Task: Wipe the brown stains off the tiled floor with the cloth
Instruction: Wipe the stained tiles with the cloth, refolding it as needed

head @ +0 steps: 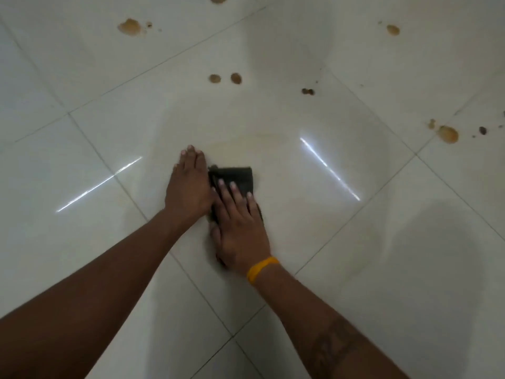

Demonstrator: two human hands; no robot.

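My right hand [240,228] lies flat, fingers spread, palm pressing on one dark cloth [237,178]; nothing is pinched. My left hand [188,187] lies flat on the tiled floor [355,269] just beside the cloth's left edge, fingers together, touching my right hand. The cloth is folded, dark green-black, its far half showing beyond my right fingertips. One yellow wristband [261,269] sits on my right wrist. Beyond the cloth, well apart from it, I count six main brown stains: a pair [225,78] ahead, one small dark cluster [308,91], one at far left [129,26], one at far right [393,30], one at right [448,134]. A seventh is cut off at the top edge.
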